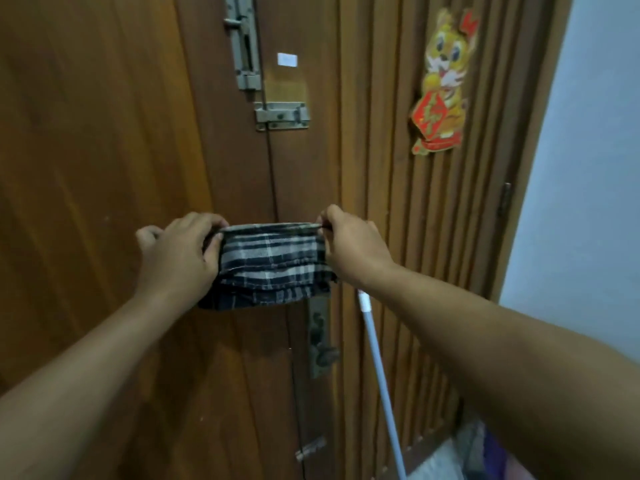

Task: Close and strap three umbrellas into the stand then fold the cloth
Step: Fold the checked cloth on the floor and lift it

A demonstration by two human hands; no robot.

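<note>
A dark blue and white checked cloth (273,265) hangs folded in several layers in front of a wooden door. My left hand (176,252) grips its upper left corner with curled fingers. My right hand (353,242) pinches its upper right corner, so the top edge is stretched level between the two hands. The cloth's lower layers sag unevenly below. No umbrella and no stand can be made out in the head view.
The brown double door (104,133) fills the view, with metal bolts (244,43) above and a handle plate (320,341) below the cloth. A pale blue pole (379,375) leans at the lower right. A cartoon sticker (443,81) is on the slatted panel. Fabric items (467,452) lie at the bottom right.
</note>
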